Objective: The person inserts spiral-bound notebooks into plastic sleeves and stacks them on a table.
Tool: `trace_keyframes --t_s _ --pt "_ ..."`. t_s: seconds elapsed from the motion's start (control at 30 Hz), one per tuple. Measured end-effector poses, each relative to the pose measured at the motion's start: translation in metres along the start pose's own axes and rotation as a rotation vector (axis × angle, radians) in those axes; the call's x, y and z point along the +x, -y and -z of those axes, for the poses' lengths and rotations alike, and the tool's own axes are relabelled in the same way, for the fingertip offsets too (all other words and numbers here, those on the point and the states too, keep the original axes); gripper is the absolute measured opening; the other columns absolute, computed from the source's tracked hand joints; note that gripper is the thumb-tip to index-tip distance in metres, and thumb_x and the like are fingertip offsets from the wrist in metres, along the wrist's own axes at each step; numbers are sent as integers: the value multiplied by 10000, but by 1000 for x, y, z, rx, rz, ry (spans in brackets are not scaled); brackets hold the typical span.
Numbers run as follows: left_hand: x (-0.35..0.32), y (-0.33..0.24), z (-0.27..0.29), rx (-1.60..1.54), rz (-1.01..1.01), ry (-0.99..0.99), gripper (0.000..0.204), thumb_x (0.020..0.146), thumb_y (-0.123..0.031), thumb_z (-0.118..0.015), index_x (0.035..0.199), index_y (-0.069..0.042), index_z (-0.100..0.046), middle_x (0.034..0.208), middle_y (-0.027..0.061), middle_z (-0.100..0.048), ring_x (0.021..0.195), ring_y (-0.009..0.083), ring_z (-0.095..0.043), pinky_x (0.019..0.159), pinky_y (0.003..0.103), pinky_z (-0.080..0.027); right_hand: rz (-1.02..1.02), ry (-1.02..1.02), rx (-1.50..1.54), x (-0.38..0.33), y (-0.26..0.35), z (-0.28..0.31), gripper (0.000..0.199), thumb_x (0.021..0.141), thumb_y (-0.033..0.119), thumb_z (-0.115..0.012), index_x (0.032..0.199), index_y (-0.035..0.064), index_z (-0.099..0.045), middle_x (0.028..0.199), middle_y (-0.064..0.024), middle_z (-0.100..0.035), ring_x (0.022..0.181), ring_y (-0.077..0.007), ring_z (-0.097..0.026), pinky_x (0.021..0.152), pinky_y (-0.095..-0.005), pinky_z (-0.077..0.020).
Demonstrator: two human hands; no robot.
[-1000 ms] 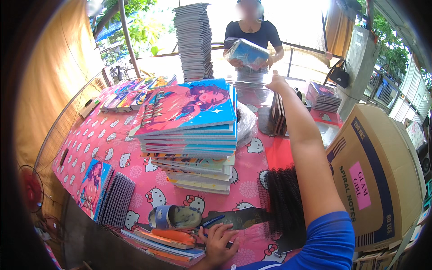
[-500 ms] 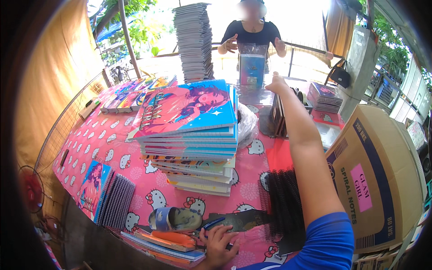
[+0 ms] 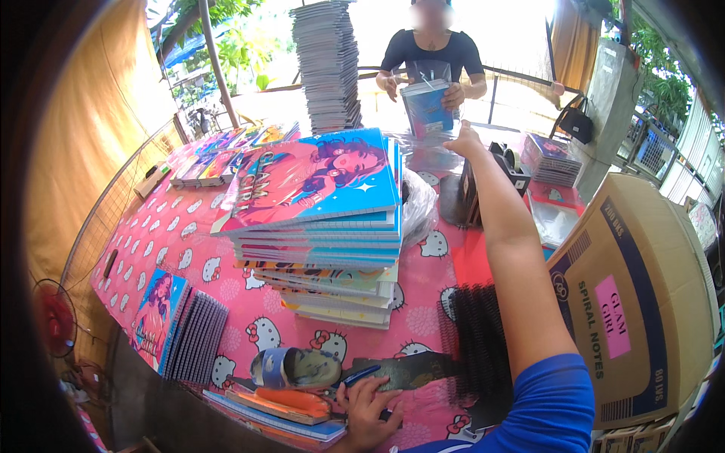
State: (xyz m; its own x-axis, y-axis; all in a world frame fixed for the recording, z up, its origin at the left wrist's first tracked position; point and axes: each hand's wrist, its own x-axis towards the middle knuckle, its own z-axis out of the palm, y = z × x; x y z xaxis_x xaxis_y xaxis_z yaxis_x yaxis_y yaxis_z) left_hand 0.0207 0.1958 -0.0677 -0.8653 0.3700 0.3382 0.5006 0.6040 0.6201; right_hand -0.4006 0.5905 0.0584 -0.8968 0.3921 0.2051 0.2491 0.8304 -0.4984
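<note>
My right arm stretches far across the table. My right hand (image 3: 463, 140) is small in view, its fingers drawn together beside clear plastic; whatever they grip is hidden. Close to me, my left hand (image 3: 369, 408) lies low with curled fingers over a dark piece I cannot identify. A slim blue handle (image 3: 362, 374) lies by its fingertips, beside a roll of tape (image 3: 294, 368) and an orange-handled tool (image 3: 293, 400). Opposite me, a person holds a bundle of blue notebooks (image 3: 429, 107) in a clear plastic bag, tilted. A tall fanned stack of notebooks (image 3: 317, 177) stands mid-table.
Black spiral coils (image 3: 479, 336) lie under my right forearm. A large cardboard box (image 3: 612, 309) stands at right. Shorter notebook piles sit at left (image 3: 198, 332), far left (image 3: 204, 170) and far right (image 3: 553, 158). A towering notebook stack (image 3: 326, 68) rises behind.
The person opposite has brought both hands onto the bagged notebooks, which now tilt instead of standing upright. My hands have stayed nearly in place; the view shifts slightly.
</note>
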Motion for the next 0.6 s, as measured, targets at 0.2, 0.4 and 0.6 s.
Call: trace_keyframes --t_s 0.2,0.4,0.6 --pt "1 14 -12 -26 -25 -28 261 695 -255 -745 947 -196 -708 1170 40 -579 1155 231 -487 1062 511 -123 -16 -468 215 14 -52 12 1154 579 356 -870 1419 -42 -187 1384 -278 -348 1316 -373 -351 1059 -448 -354" --pt "-1 10 -8 -10 6 -53 267 675 -239 -753 935 -196 -708 1162 42 -574 1153 241 -487 1061 517 -128 -32 -498 294 -58 18 24 1470 455 598 -872 1438 -77 -14 1498 -303 -87 1410 -424 -98 1129 -512 -201" --pt "2 13 -11 0 -11 -36 246 677 -237 -749 914 -184 -710 1177 56 -571 1166 260 -479 1058 549 -110 -187 -709 297 -62 10 -67 1292 488 562 -868 1385 -86 -202 1406 -309 -298 1322 -407 -321 1064 -462 -343"
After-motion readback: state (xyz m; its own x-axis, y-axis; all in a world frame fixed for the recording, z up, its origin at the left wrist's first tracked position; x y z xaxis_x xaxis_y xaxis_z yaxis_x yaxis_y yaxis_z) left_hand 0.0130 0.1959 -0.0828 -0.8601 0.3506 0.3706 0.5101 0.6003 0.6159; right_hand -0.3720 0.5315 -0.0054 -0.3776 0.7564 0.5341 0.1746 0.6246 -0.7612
